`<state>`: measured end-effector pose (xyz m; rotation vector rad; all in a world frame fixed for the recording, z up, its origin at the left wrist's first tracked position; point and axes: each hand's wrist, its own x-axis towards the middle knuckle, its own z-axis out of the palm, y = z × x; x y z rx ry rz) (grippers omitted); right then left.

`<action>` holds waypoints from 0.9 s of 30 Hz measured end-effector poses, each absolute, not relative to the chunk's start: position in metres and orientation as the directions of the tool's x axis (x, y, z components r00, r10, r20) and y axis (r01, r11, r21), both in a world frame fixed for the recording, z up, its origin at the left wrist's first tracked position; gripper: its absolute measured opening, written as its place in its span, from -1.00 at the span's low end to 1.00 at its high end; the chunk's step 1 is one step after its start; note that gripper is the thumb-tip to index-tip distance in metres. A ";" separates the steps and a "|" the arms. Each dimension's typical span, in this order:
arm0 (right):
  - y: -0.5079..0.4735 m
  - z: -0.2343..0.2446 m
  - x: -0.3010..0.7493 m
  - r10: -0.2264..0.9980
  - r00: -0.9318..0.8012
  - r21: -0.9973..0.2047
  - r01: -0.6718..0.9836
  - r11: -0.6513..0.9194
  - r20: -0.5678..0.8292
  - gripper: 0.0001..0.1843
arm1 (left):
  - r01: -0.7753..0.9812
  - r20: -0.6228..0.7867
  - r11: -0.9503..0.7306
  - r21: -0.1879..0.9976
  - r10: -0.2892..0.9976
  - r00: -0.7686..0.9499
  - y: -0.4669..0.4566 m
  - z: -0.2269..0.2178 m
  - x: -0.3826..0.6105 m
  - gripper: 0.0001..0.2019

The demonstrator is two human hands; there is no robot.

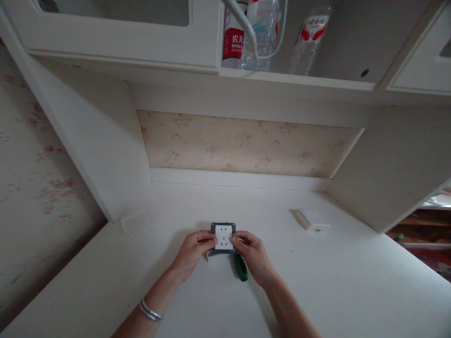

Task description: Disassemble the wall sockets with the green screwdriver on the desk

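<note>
Between my two hands is a wall socket (223, 230), a white face with several slots set in a dark frame, its face turned toward me. My left hand (193, 251) pinches its left edge between thumb and fingers. On the opposite edge, my right hand (254, 253) grips it the same way. Just below the socket, beside my right hand, lies a green-handled tool (241, 268); its far end is hidden, so I cannot tell its kind. A small pale piece pokes out under the socket near my left fingertips.
On the white desktop (282, 291), a flat white frame (135, 221) lies to the left and a white box-like piece (313, 219) to the right. Overhead, a shelf holds plastic bottles (310, 37), with a pale cable loop (252, 40) hanging in front. Side panels flank the desk.
</note>
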<state>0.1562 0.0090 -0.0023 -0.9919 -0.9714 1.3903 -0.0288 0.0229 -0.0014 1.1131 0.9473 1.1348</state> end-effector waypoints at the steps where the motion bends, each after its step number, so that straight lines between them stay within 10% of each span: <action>1: 0.009 -0.003 0.156 0.999 -0.028 -0.954 -0.298 -0.041 -0.034 -0.72 | -0.199 -0.015 0.052 0.979 0.983 0.184 0.023 -0.001 -0.029 -0.77; 27: 0.009 -0.003 0.156 0.998 -0.005 -0.966 -0.251 -0.057 -0.058 -0.66 | -0.137 0.074 -0.052 0.989 0.984 0.161 0.025 -0.003 -0.028 -0.84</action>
